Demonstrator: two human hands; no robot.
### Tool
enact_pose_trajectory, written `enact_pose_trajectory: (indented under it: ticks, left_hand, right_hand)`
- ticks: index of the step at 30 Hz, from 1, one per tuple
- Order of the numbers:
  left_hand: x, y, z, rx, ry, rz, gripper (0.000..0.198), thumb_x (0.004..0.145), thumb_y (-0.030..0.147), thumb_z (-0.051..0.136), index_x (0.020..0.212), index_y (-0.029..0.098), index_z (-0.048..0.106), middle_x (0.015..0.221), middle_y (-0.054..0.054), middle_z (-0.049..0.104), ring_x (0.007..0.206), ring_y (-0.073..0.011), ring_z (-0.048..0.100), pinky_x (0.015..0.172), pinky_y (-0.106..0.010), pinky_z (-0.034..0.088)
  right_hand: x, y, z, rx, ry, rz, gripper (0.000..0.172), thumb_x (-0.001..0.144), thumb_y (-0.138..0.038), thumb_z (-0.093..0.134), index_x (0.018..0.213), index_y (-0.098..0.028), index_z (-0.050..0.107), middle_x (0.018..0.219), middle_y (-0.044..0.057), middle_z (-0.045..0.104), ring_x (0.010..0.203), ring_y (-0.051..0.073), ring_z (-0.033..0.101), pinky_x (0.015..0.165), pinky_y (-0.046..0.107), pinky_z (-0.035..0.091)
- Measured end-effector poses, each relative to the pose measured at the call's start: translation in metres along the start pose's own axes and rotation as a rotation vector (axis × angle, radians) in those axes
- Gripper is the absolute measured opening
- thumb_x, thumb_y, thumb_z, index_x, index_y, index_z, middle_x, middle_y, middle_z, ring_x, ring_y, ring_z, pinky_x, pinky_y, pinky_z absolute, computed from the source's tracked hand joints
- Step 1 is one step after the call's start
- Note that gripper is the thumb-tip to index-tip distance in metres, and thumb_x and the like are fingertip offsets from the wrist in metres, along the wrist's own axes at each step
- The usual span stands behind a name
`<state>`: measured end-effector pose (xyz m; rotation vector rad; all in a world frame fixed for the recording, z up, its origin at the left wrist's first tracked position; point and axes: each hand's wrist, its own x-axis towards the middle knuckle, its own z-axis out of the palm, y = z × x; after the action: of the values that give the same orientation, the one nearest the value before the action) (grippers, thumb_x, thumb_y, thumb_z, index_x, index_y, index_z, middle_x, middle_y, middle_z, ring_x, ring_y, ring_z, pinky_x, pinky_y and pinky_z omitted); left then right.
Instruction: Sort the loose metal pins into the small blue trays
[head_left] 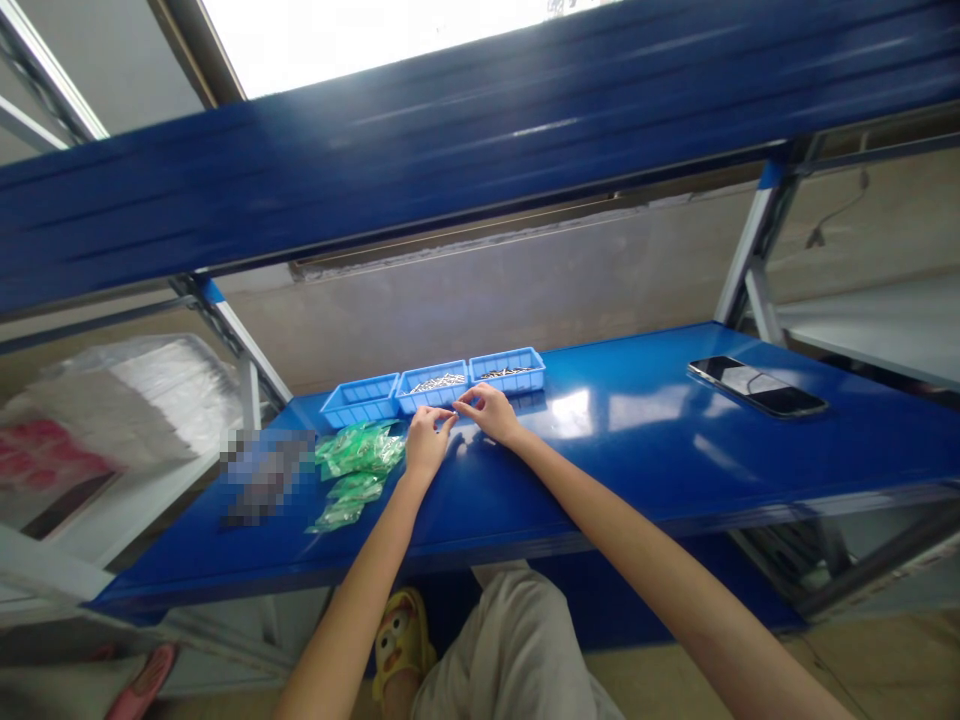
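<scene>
My left hand and my right hand meet in front of the small blue bins, fingertips almost touching. Each hand has thumb and fingers pinched together; anything between them is too small to make out. Behind them stands a middle bin with many thin, whitish pieces. To its right, another bin contains small dark and light pieces. The left bin shows only its blue walls. Beside my left hand lies a pile of clear plastic bags with green on them.
A phone lies on the right of the blue tabletop. A blurred, pixelated patch covers something at the left end. A blue shelf spans above, carried by metal posts. White wrapped bundles sit on a neighbouring rack at left.
</scene>
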<state>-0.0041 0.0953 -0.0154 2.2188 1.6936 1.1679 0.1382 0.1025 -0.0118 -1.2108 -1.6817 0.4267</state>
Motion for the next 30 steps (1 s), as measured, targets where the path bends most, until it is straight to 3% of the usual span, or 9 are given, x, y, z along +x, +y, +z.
enact_pose_trajectory:
  ticks: [4, 9, 15, 20, 25, 30]
  left_hand:
    - [0.0, 0.0, 0.002, -0.028, -0.013, 0.028, 0.014, 0.071, 0.031, 0.061, 0.074, 0.019, 0.066, 0.076, -0.002, 0.054, 0.061, -0.0113, 0.049, 0.063, -0.025, 0.041]
    - [0.001, 0.003, -0.001, -0.144, 0.127, 0.002, 0.017, 0.075, 0.032, 0.055, 0.075, 0.018, 0.065, 0.073, -0.001, 0.056, 0.058, -0.0103, 0.049, 0.065, -0.025, 0.041]
    - [0.003, 0.005, -0.002, -0.266, 0.248, -0.077, 0.022, 0.077, 0.036, 0.052, 0.079, 0.016, 0.062, 0.076, -0.003, 0.059, 0.061, -0.0111, 0.051, 0.064, -0.024, 0.043]
    - [0.001, 0.011, -0.003, -0.25, 0.174, 0.022, 0.02, 0.075, 0.035, 0.054, 0.08, 0.017, 0.063, 0.076, -0.002, 0.057, 0.062, -0.0106, 0.051, 0.06, -0.023, 0.042]
    - [-0.002, 0.016, -0.003, -0.204, 0.064, 0.121, 0.018, 0.076, 0.034, 0.055, 0.076, 0.021, 0.067, 0.077, -0.001, 0.053, 0.061, -0.0091, 0.05, 0.055, -0.021, 0.04]
    - [-0.001, 0.016, -0.004, -0.233, 0.143, 0.12, 0.017, 0.075, 0.032, 0.057, 0.079, 0.02, 0.067, 0.075, 0.0, 0.053, 0.06, -0.0085, 0.049, 0.057, -0.021, 0.041]
  right_hand:
    - [0.003, 0.006, 0.001, 0.077, 0.0, -0.026, 0.027, 0.073, -0.045, 0.058, 0.072, -0.019, 0.065, 0.079, 0.003, 0.059, 0.063, 0.011, 0.052, 0.059, 0.023, 0.04]
    - [0.009, 0.018, 0.002, 0.102, 0.063, 0.001, 0.028, 0.073, -0.044, 0.057, 0.07, -0.018, 0.066, 0.078, 0.004, 0.061, 0.068, 0.014, 0.055, 0.061, 0.024, 0.042]
    - [0.004, 0.02, 0.008, 0.078, -0.094, -0.038, 0.025, 0.07, -0.041, 0.061, 0.071, -0.017, 0.069, 0.078, 0.004, 0.061, 0.06, 0.011, 0.053, 0.058, 0.023, 0.042]
    - [-0.001, 0.019, 0.009, 0.0, -0.172, -0.089, 0.021, 0.071, -0.038, 0.062, 0.076, -0.019, 0.07, 0.079, 0.003, 0.06, 0.06, 0.01, 0.05, 0.059, 0.022, 0.04]
    - [0.0, 0.018, 0.009, -0.03, -0.158, -0.05, 0.016, 0.073, -0.03, 0.061, 0.079, -0.019, 0.069, 0.08, 0.002, 0.059, 0.06, 0.009, 0.049, 0.058, 0.021, 0.039]
    - [0.0, 0.016, 0.009, 0.006, -0.117, -0.042, 0.015, 0.073, -0.031, 0.061, 0.077, -0.019, 0.069, 0.082, 0.002, 0.059, 0.06, 0.009, 0.05, 0.059, 0.022, 0.041]
